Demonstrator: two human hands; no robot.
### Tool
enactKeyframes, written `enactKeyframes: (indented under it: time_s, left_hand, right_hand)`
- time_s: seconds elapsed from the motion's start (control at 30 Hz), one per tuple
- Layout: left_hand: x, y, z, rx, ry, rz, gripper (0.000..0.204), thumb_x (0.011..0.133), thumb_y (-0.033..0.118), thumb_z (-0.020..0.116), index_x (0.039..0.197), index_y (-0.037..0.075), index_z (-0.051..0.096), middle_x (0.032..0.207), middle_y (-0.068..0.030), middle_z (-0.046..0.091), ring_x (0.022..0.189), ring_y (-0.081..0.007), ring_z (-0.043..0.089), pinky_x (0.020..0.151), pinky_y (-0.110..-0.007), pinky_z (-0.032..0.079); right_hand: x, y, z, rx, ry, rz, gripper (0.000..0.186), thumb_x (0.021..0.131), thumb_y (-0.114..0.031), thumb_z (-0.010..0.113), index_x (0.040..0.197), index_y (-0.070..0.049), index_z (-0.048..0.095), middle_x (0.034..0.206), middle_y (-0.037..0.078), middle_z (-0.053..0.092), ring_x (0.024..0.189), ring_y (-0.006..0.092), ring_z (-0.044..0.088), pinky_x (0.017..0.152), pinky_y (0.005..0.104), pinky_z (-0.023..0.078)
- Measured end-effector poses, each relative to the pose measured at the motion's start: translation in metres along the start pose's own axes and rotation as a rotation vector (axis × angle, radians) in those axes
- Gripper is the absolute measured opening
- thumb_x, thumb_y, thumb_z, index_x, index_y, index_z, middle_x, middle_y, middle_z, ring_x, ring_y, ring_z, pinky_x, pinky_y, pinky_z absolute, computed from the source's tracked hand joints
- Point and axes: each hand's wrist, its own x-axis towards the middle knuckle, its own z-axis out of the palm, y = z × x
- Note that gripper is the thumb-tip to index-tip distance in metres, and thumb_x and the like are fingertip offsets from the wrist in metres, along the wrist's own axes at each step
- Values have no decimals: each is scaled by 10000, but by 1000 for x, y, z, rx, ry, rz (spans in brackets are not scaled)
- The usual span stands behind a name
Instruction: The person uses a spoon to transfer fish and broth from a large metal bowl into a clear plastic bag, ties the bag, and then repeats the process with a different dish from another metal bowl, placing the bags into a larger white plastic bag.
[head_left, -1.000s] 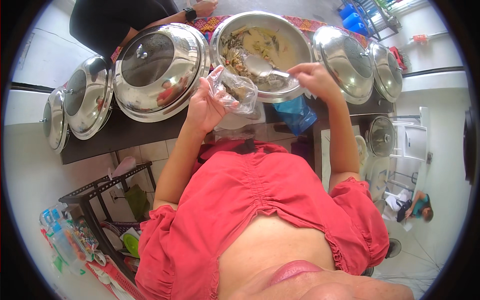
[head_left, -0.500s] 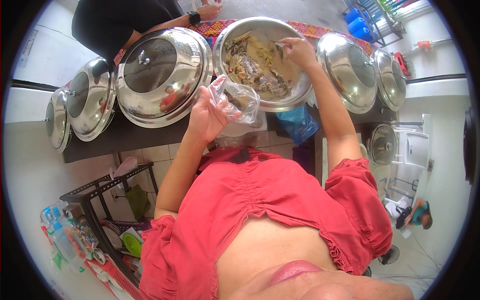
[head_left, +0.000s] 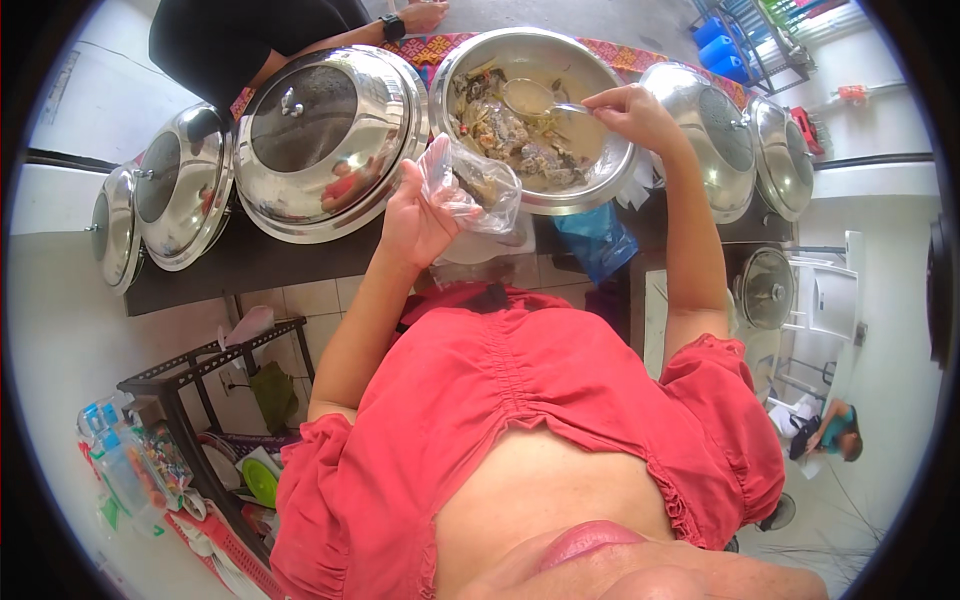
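The right hand (head_left: 632, 112) is closed on the handle end of the metal ladle (head_left: 530, 98), whose bowl lies at nine o'clock from those fingers, over the stew (head_left: 512, 140) in the steel basin (head_left: 622, 172). The ladle's long axis runs nearly level, from three to nine o'clock; whether its bowl floats on the broth or hangs above it, I cannot tell. The left hand (head_left: 420, 222) grips the gathered edge of the clear plastic bag (head_left: 492, 192), which bulges toward two o'clock from the palm, a dark piece of food inside. Seen from the ladle's bowl, the bag sits at about seven o'clock, beside the basin's near rim; the left hand is nearer the bag, the right nearer the stew.
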Motion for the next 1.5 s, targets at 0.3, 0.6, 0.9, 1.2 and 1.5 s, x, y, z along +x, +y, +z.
enactKeyframes:
  time_s: [0.3,0.6,0.9,1.2,1.5]
  left_hand:
    - [5,3,-6,-64,-71,-1,573,998,522,306,1483,218,323,856,-48,606,816,-212,599,876,-507,467]
    - [0,7,4,-16,16,8,586,990,553,305,1481,234,315,827,-42,620,765,-174,613,872,-537,491]
    - [1,9,2,16,47,-2,592,983,562,313,1482,242,313,784,-17,598,745,-153,605,874,-549,485]
    - [1,9,5,-45,31,-12,600,981,563,324,1489,246,300,815,-26,607,803,-159,600,863,-545,484]
    - [-1,12,9,-27,54,-12,593,1000,530,293,1502,216,269,824,-47,604,799,-206,600,900,-527,464]
  right_hand:
    - [-42,-98,-14,-179,-153,-32,250,801,-83,606,1017,-49,729,869,134,717,770,216,680,733,319,530]
    - [-76,-109,38,-482,110,-342,197,812,-107,593,956,-67,722,811,103,669,758,290,647,669,378,515]
    - [-31,4,8,-367,197,135,245,805,-175,585,978,-61,715,877,175,703,811,307,691,750,401,542]
    - [8,21,48,-753,300,181,208,866,-123,486,903,-64,682,882,190,690,836,344,690,749,440,558]
    - [23,28,46,-680,387,161,218,854,-128,515,957,-121,707,935,168,687,897,339,673,802,445,536]
